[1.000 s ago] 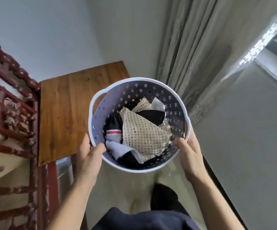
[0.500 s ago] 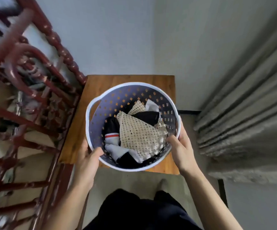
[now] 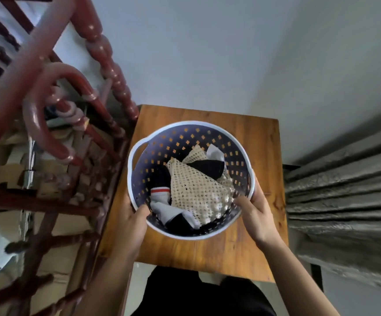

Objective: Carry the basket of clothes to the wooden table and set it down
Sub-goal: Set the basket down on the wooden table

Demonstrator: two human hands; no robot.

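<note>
A round basket (image 3: 186,135) with a white rim and a perforated dark wall is above the middle of the small wooden table (image 3: 248,254). Inside it lie clothes (image 3: 196,190): a cream crochet piece over black and white garments, one with a red stripe. My left hand (image 3: 131,222) grips the basket's near left rim, thumb inside. On the near right rim my right hand (image 3: 256,213) holds on the same way. Whether the basket's base touches the tabletop I cannot tell.
Dark red turned-wood furniture (image 3: 55,124) stands tight against the table's left side, with cardboard boxes (image 3: 14,174) behind it. A grey curtain (image 3: 344,190) hangs just right of the table. A pale wall (image 3: 196,53) is behind. My dark trousers (image 3: 198,293) are at the table's near edge.
The view swung left and closed in on the table. The basket, held in both hands throughout, went from beside the table to over its middle.
</note>
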